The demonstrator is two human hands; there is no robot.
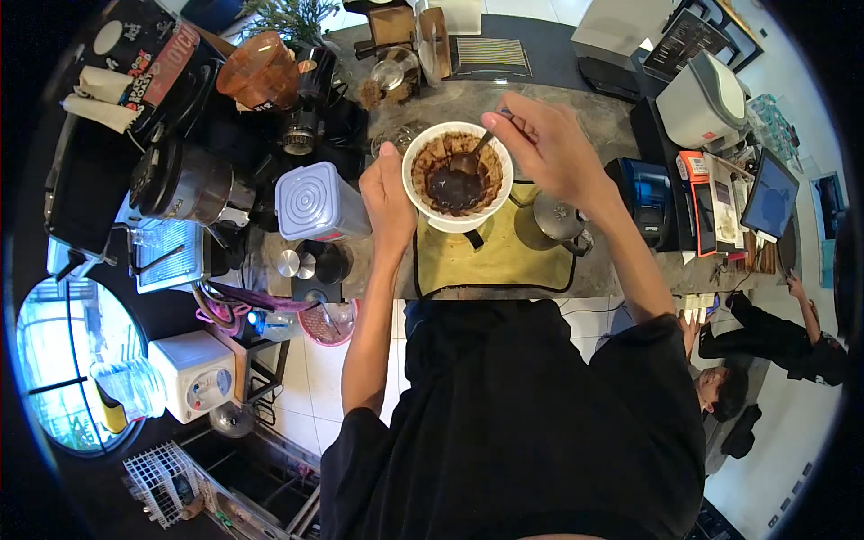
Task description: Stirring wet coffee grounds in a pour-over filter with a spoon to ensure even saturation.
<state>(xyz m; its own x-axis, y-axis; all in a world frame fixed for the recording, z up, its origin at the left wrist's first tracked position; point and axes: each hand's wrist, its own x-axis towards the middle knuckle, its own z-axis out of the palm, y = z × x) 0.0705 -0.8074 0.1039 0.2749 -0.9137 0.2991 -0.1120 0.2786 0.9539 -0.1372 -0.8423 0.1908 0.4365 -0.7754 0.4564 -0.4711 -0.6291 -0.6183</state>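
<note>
My left hand (391, 206) grips the left side of a white coffee dripper (459, 223), thumb up and the other fingers largely hidden. A paper filter (497, 172) lines the dripper, its walls stained with brown grounds. Dark wet coffee (453, 196) fills the bottom. In my right hand (557, 155) is a metal spoon (484, 140), held by its handle from above the rim, with its bowl down at the coffee. Beneath lies a yellow cloth (496, 270) with black edging. A lidded metal pot (557, 217) stands on it, right of the dripper.
A lidded plastic tub (314, 202) stands left of my left hand. Beyond it are a coffee grinder (196, 182) and an orange dripper (260, 74). To the right sit a receipt printer (641, 202), a payment terminal (698, 196) and a tablet (769, 196). Two people are at the far right.
</note>
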